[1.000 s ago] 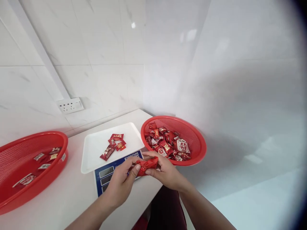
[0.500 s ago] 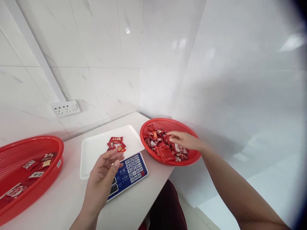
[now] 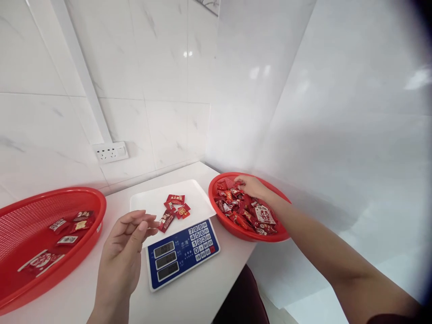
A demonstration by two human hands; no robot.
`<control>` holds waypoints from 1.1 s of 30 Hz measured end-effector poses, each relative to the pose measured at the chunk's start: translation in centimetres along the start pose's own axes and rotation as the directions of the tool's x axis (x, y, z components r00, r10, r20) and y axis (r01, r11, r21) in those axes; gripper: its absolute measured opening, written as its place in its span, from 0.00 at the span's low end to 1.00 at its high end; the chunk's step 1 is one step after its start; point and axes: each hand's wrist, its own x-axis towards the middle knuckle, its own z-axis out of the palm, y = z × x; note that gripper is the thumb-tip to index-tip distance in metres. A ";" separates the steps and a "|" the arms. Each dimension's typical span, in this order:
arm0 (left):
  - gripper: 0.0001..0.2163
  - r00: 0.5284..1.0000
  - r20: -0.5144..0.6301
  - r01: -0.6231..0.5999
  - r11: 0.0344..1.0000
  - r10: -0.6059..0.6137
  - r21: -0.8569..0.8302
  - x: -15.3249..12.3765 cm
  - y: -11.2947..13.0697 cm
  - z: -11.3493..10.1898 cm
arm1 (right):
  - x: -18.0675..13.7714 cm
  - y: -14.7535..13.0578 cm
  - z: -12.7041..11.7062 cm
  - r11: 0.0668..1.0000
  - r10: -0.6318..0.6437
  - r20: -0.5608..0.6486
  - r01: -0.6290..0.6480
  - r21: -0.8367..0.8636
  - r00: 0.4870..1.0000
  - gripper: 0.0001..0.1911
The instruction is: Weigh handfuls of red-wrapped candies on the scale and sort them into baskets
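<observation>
The right hand [image 3: 251, 186] has reached deeper into the right basket [image 3: 236, 231] since the earlier frame; whether it grips anything cannot be told. The left hand [image 3: 121, 252], loosely curled and released, has shifted left and hides the near-left corner of the scale tray [image 3: 146, 198]. Nearest, the left basket [image 3: 81, 249] holds several red packets [image 3: 67, 240]. The scale [image 3: 185, 256] stands on the table [image 3: 189, 299], a small cluster of packets on its tray. The right basket, heaped with packets, juts past the table's right edge.

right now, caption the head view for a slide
Right hand in basket of red packets, left hand near a scale.
</observation>
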 end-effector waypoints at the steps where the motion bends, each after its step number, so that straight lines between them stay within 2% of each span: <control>1: 0.10 1.000 -0.009 -0.010 1.000 0.009 -0.009 0.1 0.2 -0.2 | 0.2 -0.9 -0.2 0.996 -0.020 0.012 0.019 0.088 1.000 0.16; 5: 0.09 0.997 -0.039 -0.071 0.997 0.069 -0.042 0.1 1.0 -0.9 | 0.4 -5.9 0.7 0.880 -0.194 0.158 0.100 0.465 0.968 0.16; 8: 0.08 0.992 -0.057 -0.112 0.992 0.108 -0.058 -0.1 1.8 -1.1 | 0.3 -10.2 2.5 0.839 -0.341 0.266 0.164 0.520 0.902 0.16; 10: 0.07 0.990 -0.064 -0.126 0.990 0.122 -0.059 -0.3 2.3 -1.2 | 0.3 -12.8 3.5 0.828 -0.392 0.325 0.177 0.531 0.861 0.18; 14: 0.07 0.988 -0.060 -0.149 0.987 0.145 -0.066 -0.4 2.8 -1.3 | 1.2 -16.2 5.2 0.785 -0.475 0.327 0.226 0.577 0.817 0.22; 16: 0.06 0.986 -0.056 -0.159 0.985 0.156 -0.071 -0.5 3.0 -1.5 | 1.7 -16.9 5.9 0.787 -0.501 0.324 0.267 0.557 0.803 0.24; 19: 0.06 0.984 -0.059 -0.171 0.982 0.166 -0.082 -0.5 3.3 -1.9 | 2.4 -17.0 6.9 0.866 -0.450 0.312 0.324 0.380 0.837 0.27; 22: 0.06 0.980 -0.072 -0.190 0.978 0.184 -0.089 -0.6 3.7 -2.3 | 2.7 -16.7 7.4 0.911 -0.388 0.300 0.313 0.268 0.872 0.23; 26: 0.07 0.973 -0.091 -0.219 0.972 0.211 -0.081 -0.5 4.0 -2.5 | 2.3 -16.9 7.2 0.908 -0.401 0.290 0.334 0.254 0.869 0.18; 30: 0.07 0.971 -0.093 -0.226 0.972 0.220 -0.061 -0.5 3.9 -2.5 | 1.2 -17.4 6.2 0.889 -0.457 0.341 0.423 0.174 0.821 0.11; 33: 0.06 0.969 -0.085 -0.236 0.971 0.232 -0.046 -0.5 3.7 -2.5 | 0.1 -17.5 5.7 0.873 -0.461 0.536 0.469 0.132 0.707 0.10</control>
